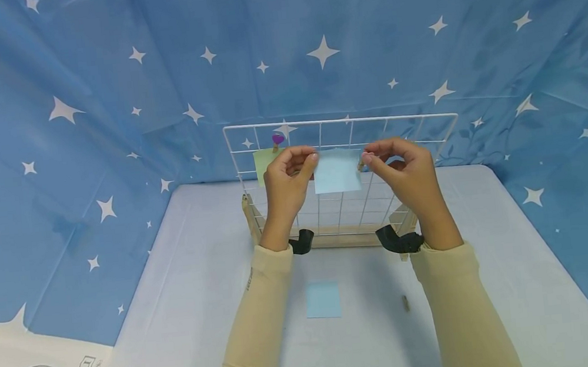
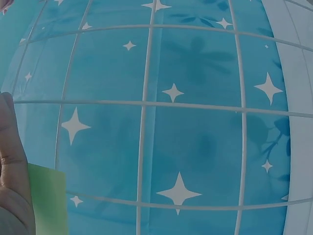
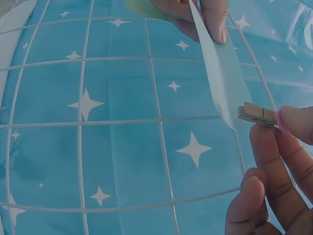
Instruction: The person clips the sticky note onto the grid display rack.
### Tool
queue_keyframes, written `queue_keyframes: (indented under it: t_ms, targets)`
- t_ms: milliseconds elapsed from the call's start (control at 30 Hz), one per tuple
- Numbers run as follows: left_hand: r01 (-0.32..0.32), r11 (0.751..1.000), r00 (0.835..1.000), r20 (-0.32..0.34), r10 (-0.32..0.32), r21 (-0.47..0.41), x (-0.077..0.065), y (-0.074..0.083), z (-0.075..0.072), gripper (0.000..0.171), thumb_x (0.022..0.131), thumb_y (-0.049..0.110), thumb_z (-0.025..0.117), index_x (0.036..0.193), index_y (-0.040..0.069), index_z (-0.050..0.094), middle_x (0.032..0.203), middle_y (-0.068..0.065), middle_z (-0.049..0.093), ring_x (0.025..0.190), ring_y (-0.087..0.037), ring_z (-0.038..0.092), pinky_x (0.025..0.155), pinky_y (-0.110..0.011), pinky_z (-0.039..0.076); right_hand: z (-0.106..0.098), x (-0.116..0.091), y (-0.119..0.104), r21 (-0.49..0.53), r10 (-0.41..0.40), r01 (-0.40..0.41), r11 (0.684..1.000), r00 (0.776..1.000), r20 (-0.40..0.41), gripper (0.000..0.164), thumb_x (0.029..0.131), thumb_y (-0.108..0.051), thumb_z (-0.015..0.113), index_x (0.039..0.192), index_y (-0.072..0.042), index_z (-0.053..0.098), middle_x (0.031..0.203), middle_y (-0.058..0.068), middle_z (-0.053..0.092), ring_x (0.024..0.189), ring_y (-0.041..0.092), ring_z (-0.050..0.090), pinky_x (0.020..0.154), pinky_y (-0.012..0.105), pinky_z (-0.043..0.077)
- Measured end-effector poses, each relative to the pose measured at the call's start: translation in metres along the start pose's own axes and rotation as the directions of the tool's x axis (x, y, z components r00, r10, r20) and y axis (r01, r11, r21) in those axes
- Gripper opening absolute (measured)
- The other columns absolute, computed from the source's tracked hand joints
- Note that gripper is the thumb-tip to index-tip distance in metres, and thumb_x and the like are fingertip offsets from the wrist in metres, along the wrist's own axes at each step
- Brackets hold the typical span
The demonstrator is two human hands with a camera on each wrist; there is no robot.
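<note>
A light blue paper note (image 1: 336,170) is held up in front of the white wire grid (image 1: 341,120). My left hand (image 1: 288,187) pinches it at its upper left edge between thumb and fingers. Beside the note's right edge, my right hand (image 1: 411,175) pinches a small wooden clothespin (image 3: 253,112) between thumb and forefinger. The right wrist view shows the clothespin's tip close to the note's edge. Just left of my left hand, a green note (image 1: 263,161) hangs on the grid from a clip with a purple heart (image 1: 278,139); my hand partly hides this note.
A second blue note (image 1: 323,300) lies on the white table (image 1: 179,313), with another small clothespin (image 1: 405,303) to its right. Wooden feet (image 1: 251,216) support the grid. A blue star-patterned curtain (image 1: 365,35) hangs behind and at both sides.
</note>
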State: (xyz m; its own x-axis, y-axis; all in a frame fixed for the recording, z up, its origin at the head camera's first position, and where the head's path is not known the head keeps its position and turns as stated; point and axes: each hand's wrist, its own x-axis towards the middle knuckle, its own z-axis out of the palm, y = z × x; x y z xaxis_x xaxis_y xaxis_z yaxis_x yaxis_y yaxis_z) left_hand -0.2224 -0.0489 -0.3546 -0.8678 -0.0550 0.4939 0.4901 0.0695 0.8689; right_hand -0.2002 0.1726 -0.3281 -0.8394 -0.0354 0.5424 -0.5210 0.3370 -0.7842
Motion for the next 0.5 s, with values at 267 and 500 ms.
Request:
queue_keyframes:
  t_ms: [267, 500]
  targets:
    - [-0.017, 1.0, 1.0, -0.022, 0.017, 0.002, 0.002, -0.001, -0.001, 0.016, 0.104, 0.009, 0.074, 0.112, -0.004, 0.076, 0.101, -0.018, 0.077, 0.08, -0.007, 0.068, 0.077, -0.024, 0.061, 0.003, 0.007, -0.007, -0.021, -0.006, 0.007, 1.0, 1.0, 0.009, 0.015, 0.101, -0.006, 0.076, 0.111, 0.006, 0.078, 0.093, -0.019, 0.07, 0.083, 0.01, 0.063, 0.058, 0.017, 0.05]
    - [-0.01, 1.0, 0.999, -0.031, 0.01, -0.011, 0.003, 0.0, 0.001, 0.016, 0.103, 0.009, 0.074, 0.112, -0.004, 0.075, 0.101, -0.018, 0.076, 0.082, -0.007, 0.069, 0.077, -0.025, 0.061, 0.006, 0.01, -0.011, -0.053, -0.022, 0.023, 0.998, 1.0, 0.016, 0.015, 0.101, -0.007, 0.076, 0.111, 0.005, 0.078, 0.096, -0.014, 0.072, 0.082, 0.008, 0.065, 0.057, 0.017, 0.052]
